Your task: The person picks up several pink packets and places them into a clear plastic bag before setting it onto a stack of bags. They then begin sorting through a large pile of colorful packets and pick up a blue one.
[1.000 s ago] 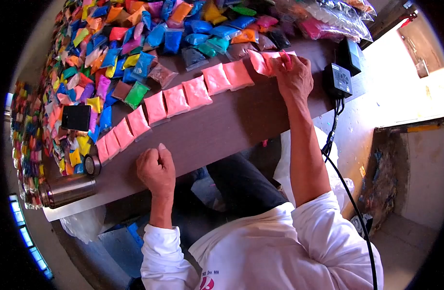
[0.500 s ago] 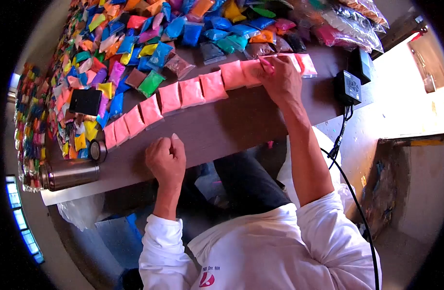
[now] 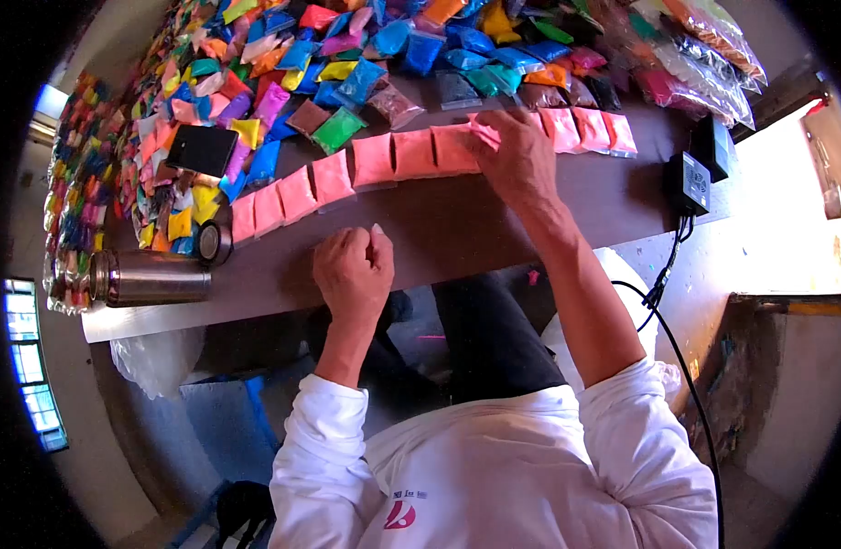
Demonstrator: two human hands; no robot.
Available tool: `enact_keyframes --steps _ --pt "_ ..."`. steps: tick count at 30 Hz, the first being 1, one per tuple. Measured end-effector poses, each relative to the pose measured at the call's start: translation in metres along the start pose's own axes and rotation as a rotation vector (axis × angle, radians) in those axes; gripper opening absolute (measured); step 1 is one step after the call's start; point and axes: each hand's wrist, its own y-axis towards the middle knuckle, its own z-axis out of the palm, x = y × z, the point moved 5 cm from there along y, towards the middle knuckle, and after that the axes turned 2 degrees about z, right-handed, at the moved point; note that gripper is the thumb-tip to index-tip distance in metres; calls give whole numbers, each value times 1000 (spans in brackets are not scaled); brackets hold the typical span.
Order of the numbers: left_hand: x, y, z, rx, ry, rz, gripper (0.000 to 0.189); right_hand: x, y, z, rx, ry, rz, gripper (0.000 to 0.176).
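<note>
A curved row of small pink packets point(image 3: 373, 160) lies along the tabletop, most of them side by side with narrow gaps. My right hand point(image 3: 519, 160) is over the middle of the row, its fingers pinched at a pink packet point(image 3: 483, 137); the hand hides part of the packets beneath it. To the right of this hand, several more pink packets point(image 3: 590, 130) continue the row. My left hand point(image 3: 355, 265) is a closed fist near the front edge of the table, thumb on top, and its palm side is hidden.
A large heap of colourful packets point(image 3: 347, 82) covers the back and left of the table point(image 3: 420, 224). A black flat object point(image 3: 202, 150) lies on the heap. At the left stand a steel flask point(image 3: 155, 278) and its lid point(image 3: 214, 242). A black box with cables point(image 3: 689, 183) sits at the right edge.
The view has shifted, moving the table rightward in the frame. Along the row, my right hand has moved a little to the left. My left hand stays closed near the table edge.
</note>
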Motion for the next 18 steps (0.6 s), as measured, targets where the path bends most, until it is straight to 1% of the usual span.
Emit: enact_keyframes --steps 1,5,6,7,9,11,13,14,15,16,17,18 --pt "0 0 -1 -18 -10 6 28 3 -1 9 71 -34 -17 31" --pt "1 0 0 -62 -62 19 30 -6 -3 20 48 10 -18 32" --pt "2 0 0 -70 -56 18 30 -2 -2 18 65 31 16 32" --pt "2 0 1 -85 -48 28 30 2 -1 15 64 35 6 32" --pt "-1 0 -2 -106 -34 32 31 6 -1 14 100 -63 33 29" --pt "-4 0 -5 -67 -52 5 27 13 -3 15 77 -42 29 27" --pt "-2 -1 -5 -55 -18 6 27 34 -5 16 78 -4 -70 25" --pt "-2 -1 -4 -56 -14 1 26 44 -6 21 79 83 -117 24" --pt "-3 -1 -4 -58 -9 -1 25 54 -6 26 81 90 -121 24" --pt "-5 -1 -7 -111 -43 14 22 65 -6 33 130 129 -130 24" --pt "-5 -1 -8 -113 -34 12 22 74 -7 40 182 168 -138 23" --pt "-5 0 -7 -93 -32 9 21 76 -5 52 156 162 -203 22"
